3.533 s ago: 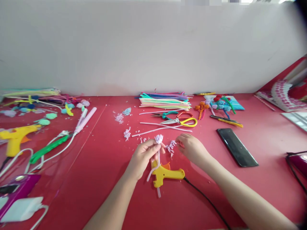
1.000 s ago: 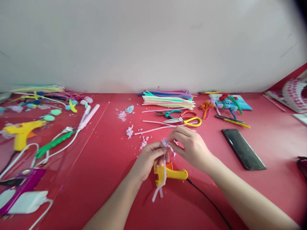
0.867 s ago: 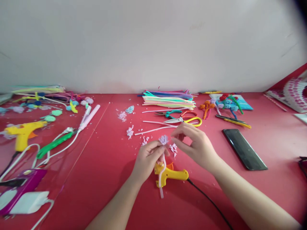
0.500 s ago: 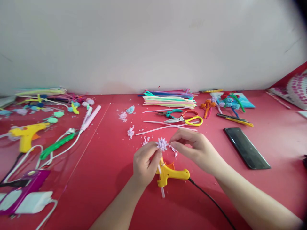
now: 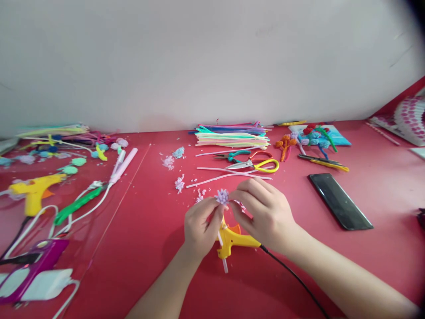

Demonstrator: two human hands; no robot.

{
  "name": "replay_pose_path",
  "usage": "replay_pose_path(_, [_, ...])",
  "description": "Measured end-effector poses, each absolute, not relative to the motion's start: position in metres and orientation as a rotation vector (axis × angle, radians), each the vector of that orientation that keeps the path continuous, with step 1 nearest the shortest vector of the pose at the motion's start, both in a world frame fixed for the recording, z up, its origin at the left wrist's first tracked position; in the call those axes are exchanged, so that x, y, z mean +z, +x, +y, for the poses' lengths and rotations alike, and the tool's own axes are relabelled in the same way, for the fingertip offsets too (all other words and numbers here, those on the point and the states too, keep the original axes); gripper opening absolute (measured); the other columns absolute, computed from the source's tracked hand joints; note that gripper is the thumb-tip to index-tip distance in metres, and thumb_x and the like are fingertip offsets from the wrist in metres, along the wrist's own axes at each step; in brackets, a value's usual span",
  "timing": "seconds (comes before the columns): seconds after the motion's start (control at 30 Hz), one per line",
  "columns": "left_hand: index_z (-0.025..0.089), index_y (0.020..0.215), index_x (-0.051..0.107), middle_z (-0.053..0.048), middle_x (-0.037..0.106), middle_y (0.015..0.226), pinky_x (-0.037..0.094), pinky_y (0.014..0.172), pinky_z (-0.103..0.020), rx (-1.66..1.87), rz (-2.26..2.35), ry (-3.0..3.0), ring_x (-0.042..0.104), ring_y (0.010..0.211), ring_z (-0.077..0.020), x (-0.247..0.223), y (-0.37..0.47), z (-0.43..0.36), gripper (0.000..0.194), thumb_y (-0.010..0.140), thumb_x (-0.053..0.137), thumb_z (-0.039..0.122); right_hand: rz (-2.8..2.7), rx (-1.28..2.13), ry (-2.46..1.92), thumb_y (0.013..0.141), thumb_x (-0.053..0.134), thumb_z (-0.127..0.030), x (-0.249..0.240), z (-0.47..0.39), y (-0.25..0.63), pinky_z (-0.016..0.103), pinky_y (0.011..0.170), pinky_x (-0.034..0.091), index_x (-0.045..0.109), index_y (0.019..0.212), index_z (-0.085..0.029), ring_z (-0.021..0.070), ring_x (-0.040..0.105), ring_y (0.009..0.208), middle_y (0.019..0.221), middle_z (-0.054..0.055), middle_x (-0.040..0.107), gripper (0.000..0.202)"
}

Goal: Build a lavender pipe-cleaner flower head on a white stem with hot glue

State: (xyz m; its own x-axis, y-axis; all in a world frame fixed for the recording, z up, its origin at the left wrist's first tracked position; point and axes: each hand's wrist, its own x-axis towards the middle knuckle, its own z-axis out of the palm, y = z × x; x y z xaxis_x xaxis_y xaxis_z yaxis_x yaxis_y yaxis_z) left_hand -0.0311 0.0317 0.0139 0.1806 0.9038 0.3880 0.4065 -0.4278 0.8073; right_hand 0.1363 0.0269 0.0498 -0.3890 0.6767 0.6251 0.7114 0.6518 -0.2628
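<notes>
A small lilac pipe-cleaner flower [image 5: 222, 196] with many short spiky petals is pinched between the thumb and index finger of my left hand [image 5: 202, 226]. At the flower's right edge, the thumb and fingertips of my right hand [image 5: 265, 212] are closed together and touch the petals. Whatever lies between those right fingertips is too small to make out. Below both hands lies a yellow hot glue gun [image 5: 244, 240], its nozzle end partly hidden by my left hand. Lilac clippings [image 5: 200, 195] are scattered just beyond my left fingers.
Scissors [image 5: 255, 165], pliers [image 5: 232, 156] and loose lilac pipe cleaners [image 5: 215, 178] lie ahead, before a pipe-cleaner bundle [image 5: 232, 138]. A phone [image 5: 340, 201] and finished flowers [image 5: 314, 135] are at right. Another glue gun [image 5: 36, 190], a pink styling iron [image 5: 123, 166] and a power strip [image 5: 43, 266] fill the left.
My right hand has moved slightly left, bringing its fingertips against the flower's edge, and its back has turned more toward me. My left hand still holds the flower in nearly the same place.
</notes>
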Motion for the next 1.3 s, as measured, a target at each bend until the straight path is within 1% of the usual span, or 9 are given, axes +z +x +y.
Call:
replay_pose_path(0.27, [0.021, 0.063, 0.058, 0.001, 0.056, 0.056, 0.041, 0.059, -0.024, 1.192, 1.244, 1.966, 0.052, 0.055, -0.0134, 0.014, -0.032, 0.031, 0.022, 0.084, 0.055, 0.016, -2.159, -0.104, -1.092, 0.087, 0.05, -0.015, 0.046, 0.027, 0.135, 0.032, 0.06, 0.044, 0.059, 0.081, -0.017, 0.0176, 0.051, 0.069, 0.078, 0.006, 0.062, 0.011])
replay_pose_path(0.6, [0.02, 0.075, 0.068, -0.003, 0.061, 0.063, 0.045, 0.06, -0.026, 1.225, 1.274, 1.781, 0.055, 0.058, -0.0145, 0.005, -0.035, 0.03, 0.016, 0.085, 0.055, 0.022, -1.82, 0.03, -1.151, 0.08, 0.049, -0.005, 0.067, 0.036, 0.157, 0.031, 0.066, 0.046, 0.051, 0.082, -0.023, 0.0161, 0.054, 0.071, 0.078, 0.003, 0.056, 0.018])
replay_pose_path(0.73, [0.021, 0.077, 0.067, -0.005, 0.067, 0.073, 0.047, 0.06, -0.027, 1.309, 1.232, 1.699, 0.056, 0.059, -0.0146, -0.002, -0.037, 0.028, 0.013, 0.085, 0.056, 0.022, -1.807, -0.102, -1.4, 0.084, 0.05, -0.012, 0.061, 0.06, 0.186, 0.03, 0.062, 0.043, 0.05, 0.074, -0.021, 0.0159, 0.052, 0.067, 0.076, 0.004, 0.054, 0.014])
replay_pose_path(0.8, [0.021, 0.079, 0.067, -0.006, 0.068, 0.076, 0.048, 0.061, -0.027, 1.333, 1.227, 1.703, 0.057, 0.059, -0.0146, -0.005, -0.038, 0.027, 0.013, 0.085, 0.056, 0.022, -1.816, -0.098, -1.587, 0.086, 0.052, -0.022, 0.055, 0.069, 0.198, 0.029, 0.054, 0.037, 0.045, 0.061, -0.021, 0.0145, 0.048, 0.057, 0.064, 0.001, 0.048, 0.026])
replay_pose_path(0.87, [0.02, 0.08, 0.067, -0.007, 0.069, 0.077, 0.049, 0.061, -0.028, 1.341, 1.225, 1.723, 0.058, 0.06, -0.0149, -0.006, -0.038, 0.026, 0.011, 0.085, 0.056, 0.021, -1.851, -0.003, -1.646, 0.085, 0.053, -0.02, 0.051, 0.071, 0.201, 0.027, 0.052, 0.037, 0.049, 0.061, -0.02, 0.0136, 0.049, 0.057, 0.065, 0.002, 0.05, 0.024])
replay_pose_path(0.93, [0.02, 0.082, 0.067, -0.007, 0.069, 0.078, 0.05, 0.061, -0.028, 1.343, 1.218, 1.741, 0.06, 0.062, -0.0158, -0.006, -0.038, 0.026, 0.01, 0.085, 0.057, 0.021, -1.913, 0.185, -1.562, 0.082, 0.053, -0.013, 0.052, 0.066, 0.195, 0.025, 0.057, 0.042, 0.06, 0.08, -0.019, 0.0129, 0.056, 0.066, 0.083, 0.003, 0.06, 0.009])
replay_pose_path(1.0, [0.02, 0.082, 0.067, -0.007, 0.069, 0.078, 0.05, 0.062, -0.028, 1.338, 1.215, 1.763, 0.061, 0.065, -0.0167, -0.006, -0.038, 0.026, 0.01, 0.084, 0.058, 0.02, -1.946, 0.585, -1.382, 0.083, 0.055, -0.016, 0.057, 0.057, 0.181, 0.024, 0.064, 0.047, 0.063, 0.095, -0.02, 0.0128, 0.059, 0.074, 0.093, 0.003, 0.063, 0.014])
replay_pose_path(1.1, [0.02, 0.08, 0.066, -0.006, 0.068, 0.074, 0.05, 0.063, -0.028, 1.352, 1.212, 1.838, 0.06, 0.064, -0.0164, -0.004, -0.039, 0.028, 0.01, 0.083, 0.057, 0.019, -1.899, 0.985, -1.273, 0.088, 0.054, -0.027, 0.065, 0.042, 0.158, 0.025, 0.062, 0.046, 0.065, 0.08, -0.019, 0.0126, 0.057, 0.069, 0.076, 0.001, 0.062, 0.016])
replay_pose_path(1.3, [0.02, 0.083, 0.064, -0.004, 0.066, 0.072, 0.049, 0.063, -0.026, 1.359, 1.189, 2.057, 0.061, 0.064, -0.0154, 0.001, -0.039, 0.031, 0.013, 0.084, 0.053, 0.012, -1.687, 1.187, -1.232, 0.085, 0.056, -0.02, 0.064, 0.037, 0.142, 0.023, 0.062, 0.045, 0.065, 0.078, -0.017, 0.0107, 0.055, 0.066, 0.072, -0.002, 0.059, 0.013])
